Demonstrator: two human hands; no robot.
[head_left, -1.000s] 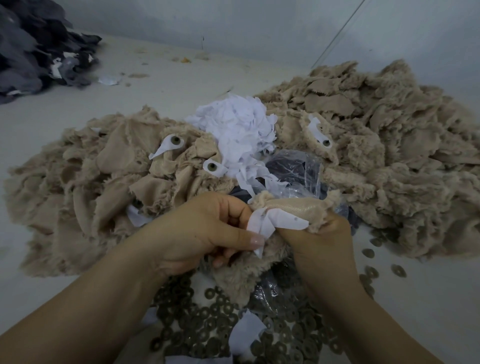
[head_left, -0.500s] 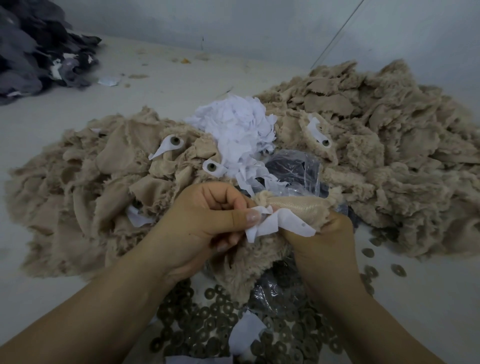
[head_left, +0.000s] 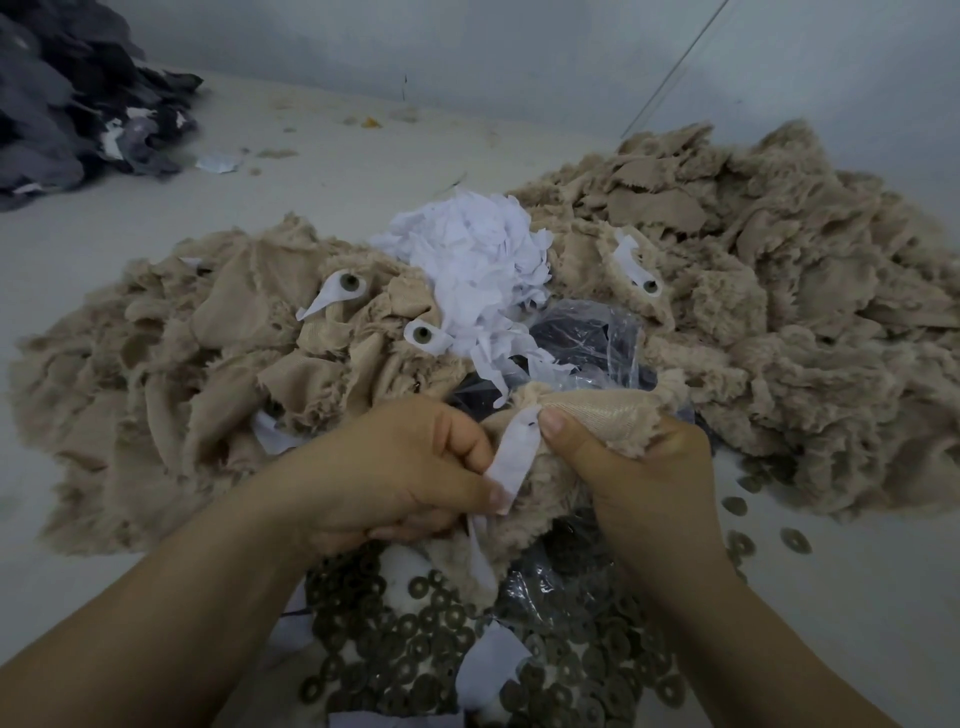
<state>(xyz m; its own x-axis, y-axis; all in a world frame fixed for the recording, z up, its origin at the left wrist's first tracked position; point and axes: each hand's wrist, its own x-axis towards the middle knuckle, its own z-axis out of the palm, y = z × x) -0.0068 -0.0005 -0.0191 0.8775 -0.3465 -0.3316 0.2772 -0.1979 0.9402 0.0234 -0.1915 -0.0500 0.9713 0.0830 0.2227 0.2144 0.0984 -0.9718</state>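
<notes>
Your 2 hands hide much of the beige plush piece (head_left: 592, 413) (it sits above the washers (head_left: 410, 649)). Your left hand (head_left: 384, 478) pinches its white strip (head_left: 511, 457); your right hand (head_left: 649, 483) clutches the fabric.

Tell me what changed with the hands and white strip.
The left hand swung the white strip from lying sideways over the right hand to pointing down toward the person, pinching its lower end. The right thumb now presses the beige plush piece beside the strip's top. Plush piles, white scraps and washers stayed put.
</notes>
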